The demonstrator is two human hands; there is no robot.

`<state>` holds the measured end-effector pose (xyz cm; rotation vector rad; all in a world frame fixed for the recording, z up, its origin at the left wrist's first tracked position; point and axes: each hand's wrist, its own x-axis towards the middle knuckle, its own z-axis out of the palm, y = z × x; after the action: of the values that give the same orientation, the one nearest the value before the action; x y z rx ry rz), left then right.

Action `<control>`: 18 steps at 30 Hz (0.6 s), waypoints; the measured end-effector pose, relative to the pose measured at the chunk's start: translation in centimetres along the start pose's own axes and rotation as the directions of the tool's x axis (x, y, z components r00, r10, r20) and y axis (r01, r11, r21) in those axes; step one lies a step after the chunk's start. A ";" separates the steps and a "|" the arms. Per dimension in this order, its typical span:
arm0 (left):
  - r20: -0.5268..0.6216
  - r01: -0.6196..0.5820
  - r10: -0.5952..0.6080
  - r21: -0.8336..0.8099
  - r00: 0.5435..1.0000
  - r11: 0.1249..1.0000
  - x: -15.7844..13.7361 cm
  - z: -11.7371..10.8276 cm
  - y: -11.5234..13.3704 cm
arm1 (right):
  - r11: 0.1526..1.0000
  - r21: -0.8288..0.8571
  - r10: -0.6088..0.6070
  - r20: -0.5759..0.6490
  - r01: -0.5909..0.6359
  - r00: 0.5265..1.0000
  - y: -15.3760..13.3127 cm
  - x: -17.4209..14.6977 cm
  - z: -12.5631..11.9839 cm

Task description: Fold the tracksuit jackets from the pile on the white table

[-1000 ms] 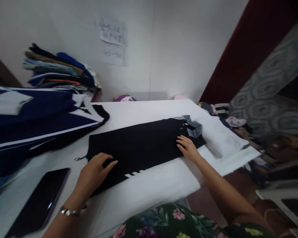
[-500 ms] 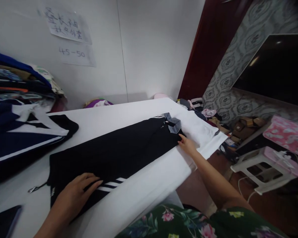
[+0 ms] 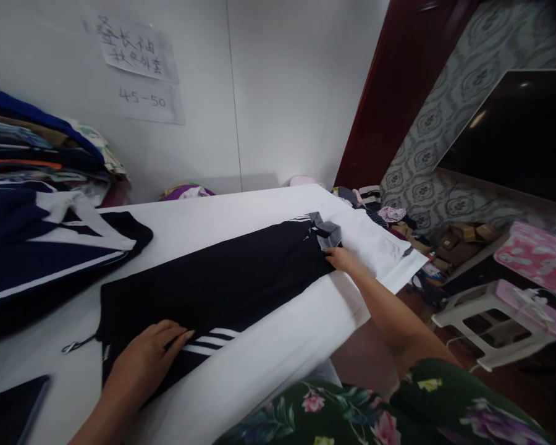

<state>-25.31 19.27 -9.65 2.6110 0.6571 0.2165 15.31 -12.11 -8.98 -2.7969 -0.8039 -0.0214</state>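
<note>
A black jacket [image 3: 222, 266] with white stripes and a grey-lined collar lies folded lengthwise across the white-covered table. Its collar points away to the right, and a cord with a metal end [image 3: 78, 345] sticks out from its near-left end. My left hand [image 3: 155, 349] rests on the jacket beside the white stripes, fingers stretched out and lying flat. At the far end, just below the collar, my right hand [image 3: 343, 259] pinches the jacket's edge; its fingertips are partly hidden.
A navy and white garment [image 3: 50, 266] lies at left on black cloth, before a stack of folded clothes [image 3: 32, 142]. A dark tablet-like device [image 3: 13, 411] occupies the near-left corner. A stool [image 3: 500, 321] stands right of the table [image 3: 269, 207]; boxes sit behind.
My right hand has shifted slightly along the jacket's edge, closer to the collar. My left hand stays on the jacket near the stripes. The whole view has turned slightly left.
</note>
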 end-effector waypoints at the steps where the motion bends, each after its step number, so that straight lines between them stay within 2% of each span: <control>1: 0.010 -0.007 0.007 -0.010 1.000 1.000 0.0 0.1 -0.1 | 1.000 -0.004 -0.009 0.020 0.009 1.000 0.0 0.1 0.0; 5: -0.001 -0.012 0.012 -0.024 1.000 1.000 0.0 0.0 0.0 | 1.000 -0.018 -0.009 0.019 0.009 1.000 -0.2 0.2 -0.6; 8: 0.008 0.008 -0.008 -0.019 1.000 1.000 0.0 -0.2 0.4 | 1.000 -0.010 -0.027 0.005 0.027 1.000 -1.4 0.5 -1.2; 14: 0.007 0.024 -0.023 -0.037 1.000 0.999 -0.1 -0.3 0.8 | 0.970 -0.074 -0.230 0.019 0.231 0.973 -4.0 1.4 -0.4; 18: 0.004 -0.002 0.002 -0.025 1.000 1.000 -0.2 -0.2 0.6 | 0.965 -0.081 -0.246 0.060 0.251 0.967 -4.7 2.2 0.6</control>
<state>-25.27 18.79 -9.22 2.5880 0.6466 0.2181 14.69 -6.91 -8.36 -2.7666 -1.1897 -0.0306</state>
